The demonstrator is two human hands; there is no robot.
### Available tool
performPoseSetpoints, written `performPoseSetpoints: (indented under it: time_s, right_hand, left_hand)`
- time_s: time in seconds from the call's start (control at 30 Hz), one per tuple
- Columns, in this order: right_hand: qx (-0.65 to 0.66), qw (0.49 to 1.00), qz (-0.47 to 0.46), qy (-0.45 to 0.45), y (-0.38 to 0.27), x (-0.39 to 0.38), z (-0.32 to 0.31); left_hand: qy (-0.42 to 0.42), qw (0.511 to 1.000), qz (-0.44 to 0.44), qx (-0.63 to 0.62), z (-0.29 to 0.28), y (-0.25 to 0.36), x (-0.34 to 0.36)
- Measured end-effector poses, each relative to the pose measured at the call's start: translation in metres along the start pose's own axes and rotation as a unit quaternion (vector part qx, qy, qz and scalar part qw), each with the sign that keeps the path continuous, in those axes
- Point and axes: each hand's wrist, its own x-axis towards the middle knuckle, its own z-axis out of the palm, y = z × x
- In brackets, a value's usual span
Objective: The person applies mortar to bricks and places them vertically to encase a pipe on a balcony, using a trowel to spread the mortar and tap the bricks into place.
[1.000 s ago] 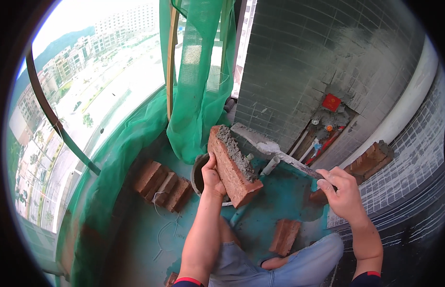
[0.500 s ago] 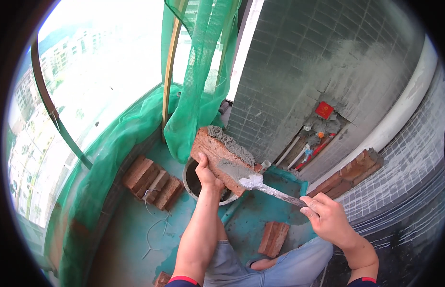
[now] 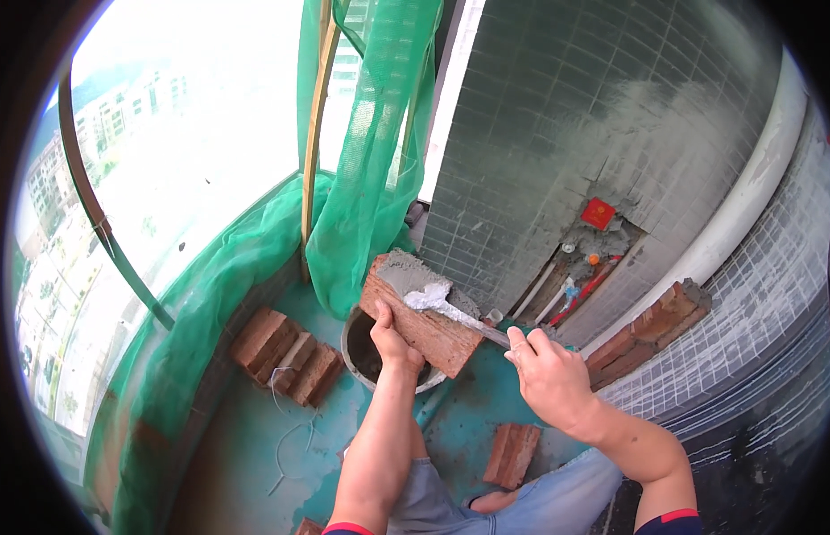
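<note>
My left hand (image 3: 397,343) is closed round the near left side of a reddish brick (image 3: 433,337), holding it tilted above a round bucket (image 3: 354,343). Grey mortar (image 3: 401,270) coats the brick's upper far part. In my right hand (image 3: 550,379) is the handle of a trowel (image 3: 473,323). Its mortar-smeared blade lies on the brick's mortared face, toward the far end. The bucket is partly hidden behind the brick and my left hand; its dark inside shows at the left.
Several bricks (image 3: 285,357) lie at the left beside a loose white wire (image 3: 294,446). Another brick pair (image 3: 511,455) sits near my foot. Mortared bricks (image 3: 651,334) stand against the tiled wall by a white pipe (image 3: 745,223). Green netting (image 3: 366,160) hangs along the open edge.
The trowel blade has moved left and up across the brick, spreading the mortar. My right hand has come left with it. The brick's bare lower part now shows more.
</note>
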Motion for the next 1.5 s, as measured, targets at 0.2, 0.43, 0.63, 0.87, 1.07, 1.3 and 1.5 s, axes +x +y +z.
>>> performPoseSetpoints:
  time_s: [0.2,0.43,0.63,0.87,1.07,1.3,1.5]
  right_hand:
    - [0.128,0.990,0.054,-0.026,0.003,-0.021,-0.019]
    - [0.305,0.931,0.200,0.017,0.025,-0.019,0.059]
    - [0.214,0.888,0.220,-0.341,0.008,0.002,0.202]
    - [0.138,0.893,0.016,-0.429,-0.065,0.011,0.324]
    - [0.329,0.699,0.169,-0.612,-0.016,0.032,0.341]
    - [0.583,0.415,0.389,-0.580,0.026,-0.037,0.331]
    - [0.779,0.260,0.330,-0.465,0.037,-0.090,0.298]
  left_hand:
    - [-0.027,0.999,0.032,0.022,-0.023,0.020,0.021]
    - [-0.053,0.998,0.032,0.004,-0.061,0.102,0.028]
    - [-0.089,0.995,0.045,-0.008,-0.059,0.124,0.012]
    - [-0.090,0.993,0.071,-0.015,-0.053,0.127,0.014]
    - [-0.117,0.990,0.071,-0.015,-0.059,0.126,0.025]
    - [-0.101,0.993,0.057,0.014,-0.072,0.122,0.036]
    - [-0.114,0.993,0.004,0.009,-0.063,0.118,0.026]
